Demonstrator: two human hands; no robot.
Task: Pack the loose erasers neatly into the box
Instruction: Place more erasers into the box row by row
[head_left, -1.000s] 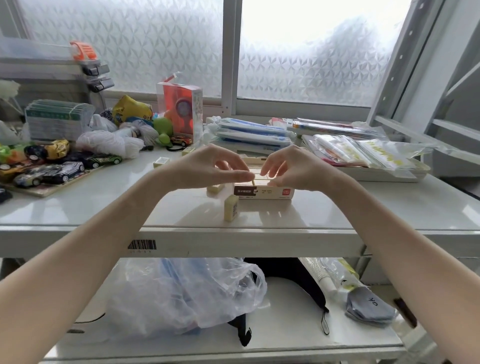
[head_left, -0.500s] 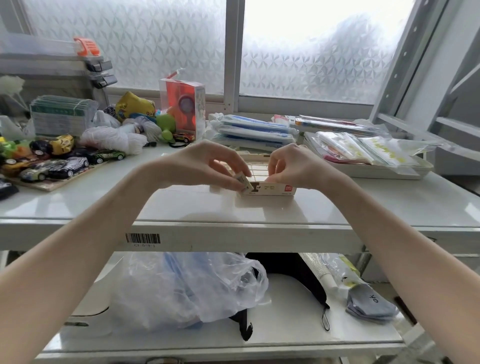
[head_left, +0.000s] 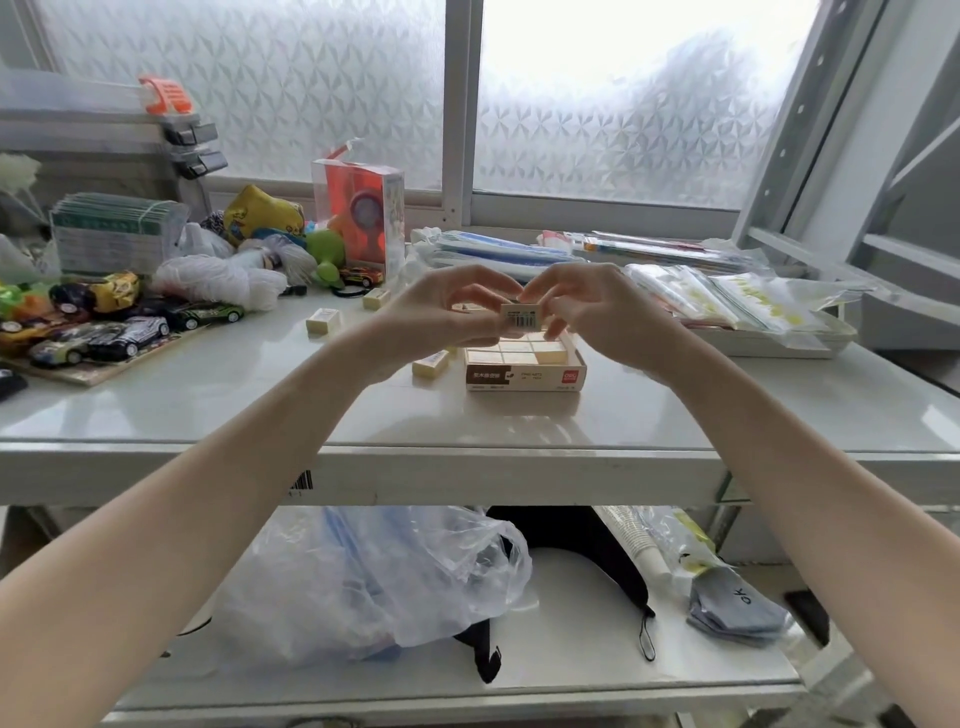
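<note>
Both hands, left hand (head_left: 447, 312) and right hand (head_left: 587, 306), pinch one cream rectangular eraser (head_left: 522, 315) above the partly filled cardboard box (head_left: 524, 376); three loose erasers (head_left: 323, 320) remain left on the bench (head_left: 208, 405).

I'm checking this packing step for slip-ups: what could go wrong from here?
1. The small cream eraser with a barcode label is pinched by the left hand and right hand above the open cardboard box of erasers; a slip might drop it askew on the packed rows.
2. Loose cream erasers lie near the toy cars and may get overlooked.
</note>
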